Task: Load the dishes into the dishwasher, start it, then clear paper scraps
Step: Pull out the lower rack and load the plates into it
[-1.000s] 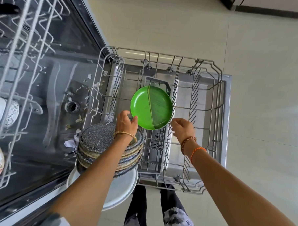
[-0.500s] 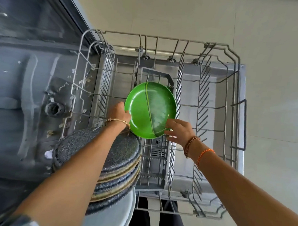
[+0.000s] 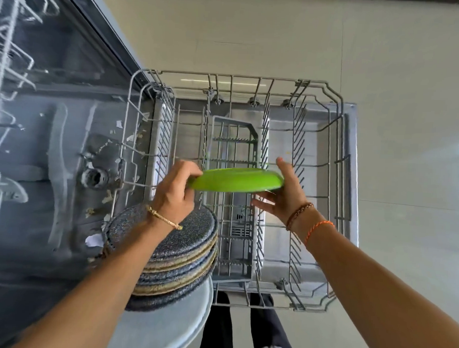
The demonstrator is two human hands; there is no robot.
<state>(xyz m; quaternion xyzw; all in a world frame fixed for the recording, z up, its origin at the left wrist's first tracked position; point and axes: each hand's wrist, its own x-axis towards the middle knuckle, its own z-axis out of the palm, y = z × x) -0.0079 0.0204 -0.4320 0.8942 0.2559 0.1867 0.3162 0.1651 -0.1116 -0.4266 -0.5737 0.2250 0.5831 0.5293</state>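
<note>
A green plate (image 3: 236, 180) hangs edge-on above the pulled-out lower dishwasher rack (image 3: 313, 161), over its grey cutlery basket (image 3: 234, 147). My left hand (image 3: 176, 187) pinches the plate's left rim. My right hand (image 3: 285, 192) holds the right rim, thumb on top and fingers spread below. A stack of several speckled grey plates (image 3: 177, 253) lies on a large white plate (image 3: 164, 326) under my left forearm.
The dishwasher tub (image 3: 52, 166) lies open at the left, with paper scraps (image 3: 107, 196) scattered over its floor around the drain. Part of the upper rack (image 3: 7, 59) shows at top left. Pale floor tiles (image 3: 411, 76) surround the rack. My legs stand just below it.
The green plate has turned from face-up to edge-on. My right hand, which was reaching toward it, now holds its right rim. The view has shifted a little.
</note>
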